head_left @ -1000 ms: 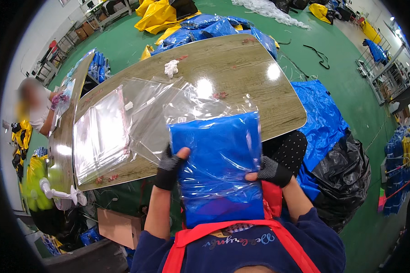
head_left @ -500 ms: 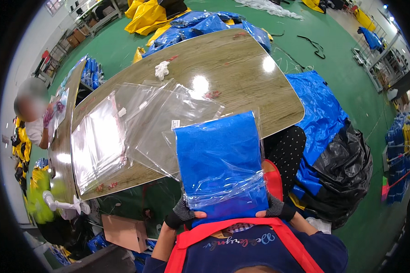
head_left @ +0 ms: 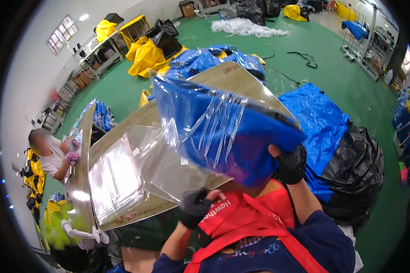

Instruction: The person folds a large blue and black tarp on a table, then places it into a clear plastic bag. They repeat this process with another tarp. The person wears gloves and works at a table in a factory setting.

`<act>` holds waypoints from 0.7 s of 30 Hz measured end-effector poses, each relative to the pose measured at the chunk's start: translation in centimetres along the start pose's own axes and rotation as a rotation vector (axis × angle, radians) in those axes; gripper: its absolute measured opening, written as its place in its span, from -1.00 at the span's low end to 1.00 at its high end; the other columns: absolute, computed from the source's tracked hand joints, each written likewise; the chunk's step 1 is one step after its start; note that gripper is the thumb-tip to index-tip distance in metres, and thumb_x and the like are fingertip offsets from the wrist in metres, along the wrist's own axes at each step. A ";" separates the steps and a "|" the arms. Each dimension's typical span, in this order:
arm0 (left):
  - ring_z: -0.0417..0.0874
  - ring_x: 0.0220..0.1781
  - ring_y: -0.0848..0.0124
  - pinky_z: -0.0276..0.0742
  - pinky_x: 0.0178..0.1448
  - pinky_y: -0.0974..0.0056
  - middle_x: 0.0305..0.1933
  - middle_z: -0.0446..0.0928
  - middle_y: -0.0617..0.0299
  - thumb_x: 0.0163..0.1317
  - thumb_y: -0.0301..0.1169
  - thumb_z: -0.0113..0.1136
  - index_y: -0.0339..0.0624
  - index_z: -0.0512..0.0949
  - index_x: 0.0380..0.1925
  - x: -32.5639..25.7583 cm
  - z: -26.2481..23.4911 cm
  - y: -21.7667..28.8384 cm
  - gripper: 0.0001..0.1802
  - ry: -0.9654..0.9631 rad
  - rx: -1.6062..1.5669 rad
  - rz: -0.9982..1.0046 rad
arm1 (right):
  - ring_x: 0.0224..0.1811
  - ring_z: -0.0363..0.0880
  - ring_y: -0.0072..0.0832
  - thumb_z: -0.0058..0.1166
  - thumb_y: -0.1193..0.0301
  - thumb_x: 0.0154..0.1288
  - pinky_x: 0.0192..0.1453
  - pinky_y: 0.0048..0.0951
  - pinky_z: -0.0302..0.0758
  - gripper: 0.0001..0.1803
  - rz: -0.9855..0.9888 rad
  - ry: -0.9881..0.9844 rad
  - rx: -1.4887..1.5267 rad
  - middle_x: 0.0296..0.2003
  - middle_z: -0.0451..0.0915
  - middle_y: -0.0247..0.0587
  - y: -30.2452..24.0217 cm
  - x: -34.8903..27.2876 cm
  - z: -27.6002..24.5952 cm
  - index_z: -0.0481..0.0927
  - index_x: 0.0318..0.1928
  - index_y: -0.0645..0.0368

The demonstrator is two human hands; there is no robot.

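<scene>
A folded blue sheet (head_left: 253,136), partly inside a clear plastic bag (head_left: 193,118), is held up tilted above the table. My right hand (head_left: 290,164), in a dark fingerless glove, grips its lower right corner, with the thumb on top. Apart from the sheet, below its lower edge, my left hand (head_left: 197,207) is in front of the red apron with its fingers curled and no object visible in it. On the wood-patterned table (head_left: 102,218) lies a stack of clear plastic bags (head_left: 115,177). Looser clear bags (head_left: 175,177) overlap it, partly hidden by the sheet.
Past the table lie wrapped blue bundles (head_left: 191,63). Blue sheeting (head_left: 316,118) and black sheeting (head_left: 355,170) are heaped on the floor at right. A co-worker (head_left: 54,154) is at another table on the left; a small white fan (head_left: 79,232) stands near the corner.
The blue sheet in its bag has risen away from my lap and tilted over the table. My left hand has let go of its lower edge; my right hand has gone up with it.
</scene>
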State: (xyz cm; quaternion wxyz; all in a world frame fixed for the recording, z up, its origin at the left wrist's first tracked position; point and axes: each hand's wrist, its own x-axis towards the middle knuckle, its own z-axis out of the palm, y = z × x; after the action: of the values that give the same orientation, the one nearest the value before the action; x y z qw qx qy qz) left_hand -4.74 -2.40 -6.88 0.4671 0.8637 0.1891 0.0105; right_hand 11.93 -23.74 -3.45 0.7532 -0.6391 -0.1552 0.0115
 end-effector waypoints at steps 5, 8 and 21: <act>0.40 0.20 -0.09 0.24 0.30 -0.09 0.12 0.43 -0.07 -0.29 0.25 0.36 -0.04 0.42 0.16 4.3 -7.4 11.2 -0.02 0.670 0.716 1.089 | -0.08 0.56 -0.35 0.24 0.35 0.16 0.04 -0.33 0.49 -0.64 -0.171 -0.487 0.017 -0.13 0.55 -0.09 3.2 2.9 -3.2 0.53 -0.08 0.28; 0.56 -0.32 0.12 0.43 -0.21 0.09 -0.32 0.53 0.15 -0.50 0.19 0.44 -0.09 0.52 -0.04 7.5 -5.3 14.0 -0.06 0.349 0.491 1.211 | -0.06 0.55 -0.30 0.17 0.37 0.20 0.05 -0.29 0.48 -0.64 -0.239 -0.512 -0.030 -0.11 0.53 -0.08 4.1 2.8 -1.0 0.50 -0.04 0.29; 0.58 -0.21 0.46 0.50 -0.14 0.27 -0.21 0.60 0.23 0.15 -0.18 0.30 -0.26 0.50 -0.05 10.0 7.4 6.9 -0.53 0.089 -0.822 0.321 | 0.31 0.21 -0.23 -0.10 0.06 0.39 0.35 -0.18 0.22 -0.30 -0.078 0.150 0.700 0.32 0.19 -0.12 2.7 4.6 -1.4 0.11 0.35 0.22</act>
State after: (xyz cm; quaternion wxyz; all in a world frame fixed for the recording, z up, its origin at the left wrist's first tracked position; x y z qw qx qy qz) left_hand 8.17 -8.38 -7.09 0.7557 0.6232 0.0526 0.1943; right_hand 17.14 -23.63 -5.30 0.9355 -0.3352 -0.1106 -0.0118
